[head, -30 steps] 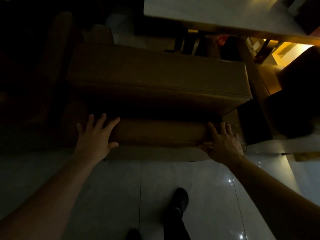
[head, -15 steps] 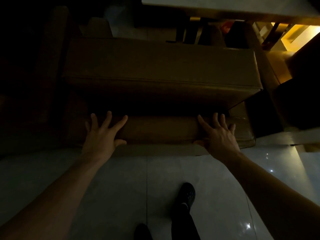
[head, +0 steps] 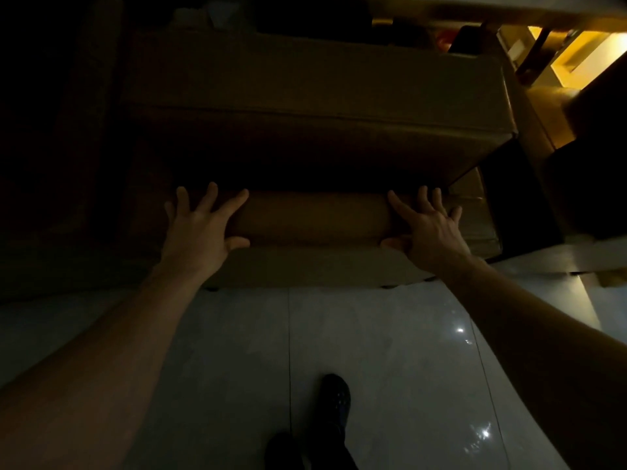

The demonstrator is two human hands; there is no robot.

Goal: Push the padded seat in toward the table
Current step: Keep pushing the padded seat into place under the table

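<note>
While both your hands sit flat on the near edge of the padded seat (head: 312,218), the whole move depends on one fact: the seat lies straight ahead of you, its long axis running left to right across your view, and the table (head: 509,8) lies beyond it at the top of the frame. Your left hand (head: 200,228) presses with fingers spread and straight, thumb out along the front face. Your right hand (head: 431,228) does the same near the other end, fingers splayed, gripping nothing. Neither hand looks clearly nearer; they stand about level, well apart along the seat's length. That spacing should let you drive the seat forward squarely, and if one arm outruns the other, I'd expect the seat to swing out of line. Its tall backrest (head: 305,106) rises between you and the table, whose edge shows just past it. Your dark shoe (head: 336,401) stands on the glossy tiled floor (head: 390,351) behind your hands.
</note>
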